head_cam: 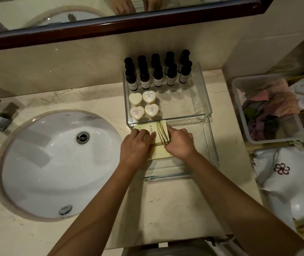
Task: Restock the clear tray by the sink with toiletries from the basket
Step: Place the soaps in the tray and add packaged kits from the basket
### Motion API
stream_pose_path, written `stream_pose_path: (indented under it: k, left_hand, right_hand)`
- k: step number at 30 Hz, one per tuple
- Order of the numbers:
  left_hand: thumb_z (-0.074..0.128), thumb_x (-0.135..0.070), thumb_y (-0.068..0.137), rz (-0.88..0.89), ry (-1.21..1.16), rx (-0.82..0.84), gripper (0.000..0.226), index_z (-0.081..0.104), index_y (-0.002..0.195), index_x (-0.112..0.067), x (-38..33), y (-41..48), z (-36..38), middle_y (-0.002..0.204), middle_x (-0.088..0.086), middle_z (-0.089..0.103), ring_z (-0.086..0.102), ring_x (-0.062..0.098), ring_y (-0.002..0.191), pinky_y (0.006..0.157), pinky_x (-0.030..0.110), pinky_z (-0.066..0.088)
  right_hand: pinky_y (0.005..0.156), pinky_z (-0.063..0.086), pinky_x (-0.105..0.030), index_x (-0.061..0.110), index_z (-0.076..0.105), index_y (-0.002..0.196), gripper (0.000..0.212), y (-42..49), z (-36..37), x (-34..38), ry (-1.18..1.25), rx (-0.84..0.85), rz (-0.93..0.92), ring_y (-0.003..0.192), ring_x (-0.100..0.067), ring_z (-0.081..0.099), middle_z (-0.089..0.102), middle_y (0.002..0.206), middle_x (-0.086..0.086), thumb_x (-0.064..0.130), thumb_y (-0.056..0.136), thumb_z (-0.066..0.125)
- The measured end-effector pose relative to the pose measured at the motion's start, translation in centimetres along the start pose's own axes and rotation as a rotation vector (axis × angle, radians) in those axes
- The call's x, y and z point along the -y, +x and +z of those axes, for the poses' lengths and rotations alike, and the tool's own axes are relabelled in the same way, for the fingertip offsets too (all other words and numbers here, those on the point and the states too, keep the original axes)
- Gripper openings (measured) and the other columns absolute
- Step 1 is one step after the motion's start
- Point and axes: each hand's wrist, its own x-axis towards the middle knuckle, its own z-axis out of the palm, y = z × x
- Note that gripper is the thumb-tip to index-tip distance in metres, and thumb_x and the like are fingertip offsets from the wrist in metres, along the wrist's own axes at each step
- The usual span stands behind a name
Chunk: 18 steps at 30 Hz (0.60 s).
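Two hands meet over the near clear tray (214, 143), just right of the sink (59, 163). Our left hand (136, 145) curls its fingers on the left side of a stack of pale yellow packets (158, 131). Our right hand (179, 143) pinches its right edge. The stack lies at the tray's sink-side end. Beyond it, also right of the sink, a second clear tray (182, 102) holds dark bottles (157, 75) and four heart-shaped soaps (151, 109). The basket (239, 108) stands well right of the sink.

This looks like a hotel bathroom. A white sink (55, 163) sits in a marble desk (166, 209) below a mirror (36, 12). Miniature toiletry bottles (158, 71) stand in rows.
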Motion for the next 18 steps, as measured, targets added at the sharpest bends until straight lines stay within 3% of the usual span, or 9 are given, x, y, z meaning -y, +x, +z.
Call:
stream_pose_path:
  k: [3, 6, 11, 14, 18]
  left_hand:
    - [0.085, -0.019, 0.059, 0.032, 0.002, -0.006, 0.036, 0.074, 0.093, -0.017, 0.1, -0.1, 0.0, 0.081, 0.003, 0.069, 0.06, 0.025, 0.066, 0.046, 0.025, 0.043]
    - [0.084, -0.02, 0.063, 0.045, -0.012, 0.002, 0.033, 0.074, 0.094, -0.017, 0.1, -0.4, -0.1, 0.087, 0.005, 0.07, 0.06, 0.025, 0.071, 0.047, 0.027, 0.045]
    - [0.081, -0.019, 0.068, -0.01, -0.075, -0.036, 0.041, 0.069, 0.106, -0.011, -0.4, -2.6, -0.6, 0.093, 0.009, 0.068, 0.061, 0.025, 0.073, 0.05, 0.026, 0.047]
    - [0.083, -0.019, 0.066, -0.016, -0.119, -0.038, 0.035, 0.071, 0.097, -0.008, -1.7, -4.5, -0.7, 0.088, 0.01, 0.068, 0.062, 0.025, 0.07, 0.05, 0.026, 0.048]
    - [0.086, -0.012, 0.06, -0.033, -0.107, 0.07, 0.032, 0.071, 0.089, -0.009, -2.9, -5.4, -0.4, 0.079, 0.006, 0.067, 0.06, 0.024, 0.064, 0.047, 0.026, 0.047]
  right_hand:
    - [0.094, 0.037, -0.04, 0.031, 0.038, 0.137, 0.069, 0.1, -0.1, -0.4, 0.026, 0.021, 0.003, 0.113, -0.031, 0.05, 0.065, 0.109, -0.007, 0.023, 0.071, 0.057]
    - [0.1, 0.036, -0.043, 0.03, 0.03, 0.142, 0.074, -0.2, -0.6, -1.2, 0.087, 0.014, 0.032, 0.121, -0.032, 0.045, 0.059, 0.125, -0.007, 0.032, 0.075, 0.06]
    - [0.104, 0.038, -0.04, 0.014, 0.041, 0.139, 0.054, -2.7, -2.5, -4.4, 0.267, -0.211, 0.169, 0.122, -0.032, 0.048, 0.056, 0.131, -0.012, 0.026, 0.088, 0.057]
    - [0.103, 0.04, -0.034, 0.01, 0.045, 0.136, 0.046, -4.8, -2.0, -5.6, 0.485, -0.111, 0.317, 0.121, -0.029, 0.052, 0.056, 0.132, -0.013, 0.02, 0.092, 0.054]
    - [0.092, 0.046, -0.029, 0.01, 0.06, 0.121, 0.031, -5.4, -1.6, -4.9, 0.527, -0.065, 0.255, 0.111, -0.026, 0.06, 0.064, 0.121, -0.008, 0.014, 0.091, 0.053]
